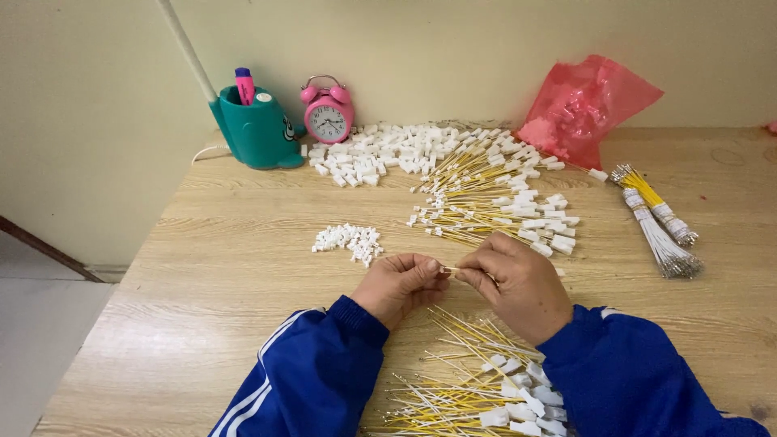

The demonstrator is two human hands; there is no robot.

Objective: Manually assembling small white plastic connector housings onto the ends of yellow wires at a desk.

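Pinching a thin yellow wire at frame centre, your left hand and right hand are both closed on it; your sleeves could sweep the wire pile below.

Both arms are covered by the sleeves of a bright blue jacket; white stripes are seen along the left sleeve, and ribbed cuffs are closed at the wrists above the bare left hand and right hand

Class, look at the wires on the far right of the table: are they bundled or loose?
Bundled. The yellow wires and white wires each lie tied together in a tight bunch.
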